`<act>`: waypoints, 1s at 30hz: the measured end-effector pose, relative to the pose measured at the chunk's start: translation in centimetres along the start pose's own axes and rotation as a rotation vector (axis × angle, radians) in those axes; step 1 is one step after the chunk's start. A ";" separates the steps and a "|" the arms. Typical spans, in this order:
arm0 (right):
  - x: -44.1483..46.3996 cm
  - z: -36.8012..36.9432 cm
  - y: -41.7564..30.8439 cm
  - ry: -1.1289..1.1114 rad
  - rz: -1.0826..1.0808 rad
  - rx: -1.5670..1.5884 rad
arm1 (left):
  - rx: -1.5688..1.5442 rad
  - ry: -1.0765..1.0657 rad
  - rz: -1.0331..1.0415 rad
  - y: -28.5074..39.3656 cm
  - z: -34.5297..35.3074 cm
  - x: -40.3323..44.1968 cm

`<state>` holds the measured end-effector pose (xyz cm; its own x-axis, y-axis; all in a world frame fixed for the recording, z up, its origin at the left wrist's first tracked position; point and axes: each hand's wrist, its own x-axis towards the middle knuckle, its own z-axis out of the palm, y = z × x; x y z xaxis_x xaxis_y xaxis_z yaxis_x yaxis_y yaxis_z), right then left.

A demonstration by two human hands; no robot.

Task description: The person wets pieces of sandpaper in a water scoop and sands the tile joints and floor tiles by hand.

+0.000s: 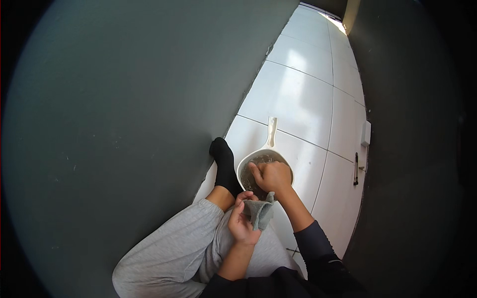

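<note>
Tiled floor (308,109) (white, shiny): cream dipper (270,148), black pen (356,170), white block (366,133).

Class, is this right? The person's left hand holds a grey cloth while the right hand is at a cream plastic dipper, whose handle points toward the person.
No: the head view shows the handle of the cream plastic dipper pointing away instead. The left hand holds the grey cloth; the right hand is at the dipper.

Black sock (225,166); pale grey trousers (169,248) with gathered cuff (212,206); dark top (280,284), small pale mark (335,260) on right sleeve (314,246).
</note>
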<state>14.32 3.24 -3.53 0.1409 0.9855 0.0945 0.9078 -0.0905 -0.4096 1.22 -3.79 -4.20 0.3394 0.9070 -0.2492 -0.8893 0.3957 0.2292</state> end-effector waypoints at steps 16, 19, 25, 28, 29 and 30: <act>0.1 1.9 2.0 -0.114 -0.030 0.225 | 0.031 0.036 0.007 0.1 0.3 -0.1; 0.3 1.7 2.0 -0.178 -0.021 0.196 | 0.026 0.032 0.004 0.1 0.6 -0.2; 0.1 2.2 1.7 -0.108 -0.030 0.133 | 0.001 0.019 -0.001 0.1 0.3 -0.1; 0.2 3.0 2.4 -0.136 -0.016 0.191 | 0.009 0.034 0.002 0.0 0.4 -0.1; 0.1 3.3 2.7 -0.154 -0.031 0.228 | 0.008 0.035 0.001 0.0 0.4 -0.1; 0.1 3.5 2.9 -0.155 -0.030 0.228 | 0.009 0.023 0.003 0.0 0.3 0.0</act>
<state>15.54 3.61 -7.91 0.0376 0.9990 -0.0230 0.7958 -0.0439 -0.6039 1.30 -3.79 -3.88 0.3298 0.9046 -0.2701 -0.8874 0.3947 0.2383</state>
